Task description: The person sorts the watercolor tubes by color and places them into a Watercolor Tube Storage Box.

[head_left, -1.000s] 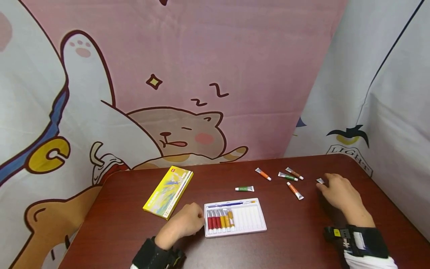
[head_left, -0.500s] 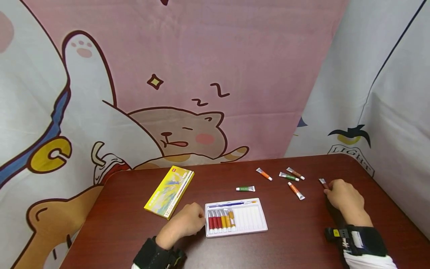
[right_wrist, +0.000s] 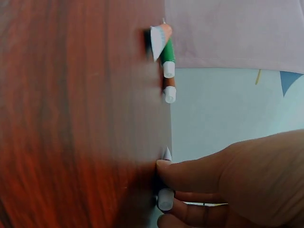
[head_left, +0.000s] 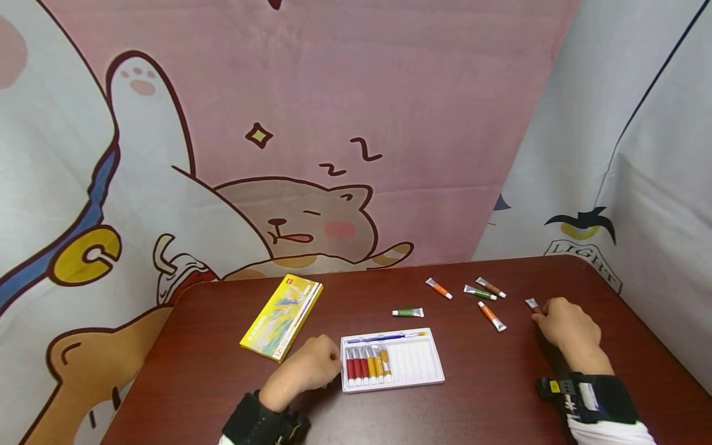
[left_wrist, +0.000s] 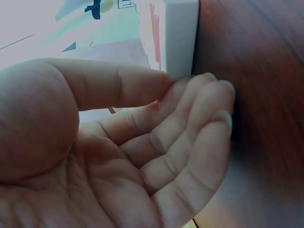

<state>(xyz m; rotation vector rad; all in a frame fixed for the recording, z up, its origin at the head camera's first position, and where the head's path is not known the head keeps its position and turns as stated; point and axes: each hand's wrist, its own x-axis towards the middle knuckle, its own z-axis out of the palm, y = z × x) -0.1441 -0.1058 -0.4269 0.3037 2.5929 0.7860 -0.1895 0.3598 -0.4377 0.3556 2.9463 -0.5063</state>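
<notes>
Curled fingers on the left hand (head_left: 308, 364) meet the left edge of the white tray (head_left: 417, 364); from my screens I cannot tell whether they pinch it. Off that hand's outer side and ahead of it, I see a yellow box (head_left: 282, 317) lying slantwise. Just right of the same hand, the tray carries a blue-handled brush (head_left: 384, 338) along its far side, with red tubes (head_left: 356, 369) nearest the fingers and ochre tubes (head_left: 379, 366) next; bare slots follow. Farther ahead and to the right is a green tube (head_left: 408, 313), cap pointing left. Beyond it, over to my right hand's left, lie an orange tube (head_left: 439, 288), a second green tube (head_left: 480, 292) close beside a brown tube (head_left: 491, 287), and, nearer that hand, another orange tube (head_left: 492, 316). My right hand (head_left: 570, 327) grasps a reddish-brown tube (head_left: 534, 306) between thumb and fingers, low at the table (head_left: 456, 420): its crimped end pokes out ahead and left of the grip, and the right wrist view shows its white cap (right_wrist: 166, 199) on the thumb's other side.
</notes>
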